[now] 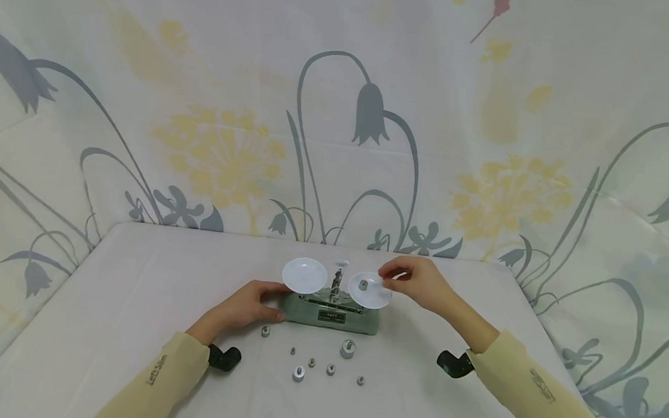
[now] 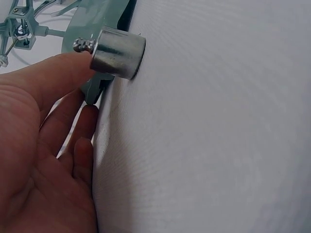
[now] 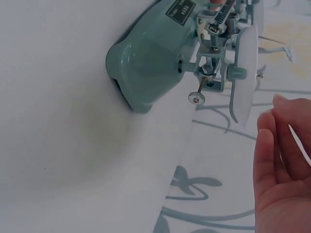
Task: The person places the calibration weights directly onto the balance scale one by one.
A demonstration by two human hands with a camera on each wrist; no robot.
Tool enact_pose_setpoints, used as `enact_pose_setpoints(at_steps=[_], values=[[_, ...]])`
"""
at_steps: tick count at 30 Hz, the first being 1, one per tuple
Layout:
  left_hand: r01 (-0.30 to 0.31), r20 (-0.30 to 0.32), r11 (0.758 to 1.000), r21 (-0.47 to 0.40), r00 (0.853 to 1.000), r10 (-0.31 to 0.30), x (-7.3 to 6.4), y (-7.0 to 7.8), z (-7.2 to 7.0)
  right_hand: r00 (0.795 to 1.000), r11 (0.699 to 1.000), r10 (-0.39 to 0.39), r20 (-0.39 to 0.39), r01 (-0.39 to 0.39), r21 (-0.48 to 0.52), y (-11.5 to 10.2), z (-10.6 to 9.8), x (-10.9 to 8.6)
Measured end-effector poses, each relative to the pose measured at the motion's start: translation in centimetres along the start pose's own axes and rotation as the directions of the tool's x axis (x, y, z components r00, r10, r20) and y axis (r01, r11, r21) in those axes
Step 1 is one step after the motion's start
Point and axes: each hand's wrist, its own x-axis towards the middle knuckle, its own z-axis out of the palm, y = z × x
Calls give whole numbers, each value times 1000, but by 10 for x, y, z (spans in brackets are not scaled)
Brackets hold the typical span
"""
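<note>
A green two-pan balance scale point(image 1: 298, 311) stands on the white table. My left hand point(image 1: 249, 306) grips the left end of its base, thumb at the front and fingers behind. A metal weight point(image 2: 119, 53) looms close by the thumb in the left wrist view. On the white right pan point(image 1: 376, 298) sits a small knobbed weight point(image 1: 363, 285). My right hand point(image 1: 422, 286) hovers at that pan's outer rim, thumb and fingertips near one another with nothing visible between them. The right wrist view shows the fingertips point(image 3: 265, 119) just off the pan edge. The left pan point(image 1: 304, 275) bears nothing.
Several loose metal weights lie in front of the scale, among them a large one point(image 1: 348, 349) and a medium one point(image 1: 298, 374). A smaller weight point(image 1: 266, 331) lies by the left wrist. A flower-printed cloth point(image 1: 337, 170) hangs behind the table.
</note>
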Motion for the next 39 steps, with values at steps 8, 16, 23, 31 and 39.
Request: enact_pose_setpoints(at_steps=[8, 16, 23, 31, 39], values=[[11, 4, 1000, 7, 1000, -11, 1, 0, 1, 997, 999, 51, -51, -51, 16, 9, -4, -14], [-21, 6, 1000, 17, 1000, 21, -1, 3, 1, 991, 992, 117, -70, -113, 55, 17, -2, -28], [-4, -4, 1000, 20, 1000, 4, -1, 3, 1, 982, 981, 178, -71, -171, 85, 25, 4, -38], [-1, -2, 1000, 14, 1000, 1, -1, 4, 0, 979, 978, 192, -71, -185, 94, -3, 10, -51], [-9, -6, 1000, 24, 1000, 9, 0, 4, 0, 977, 976, 201, -68, -193, 105, 17, 28, -57]])
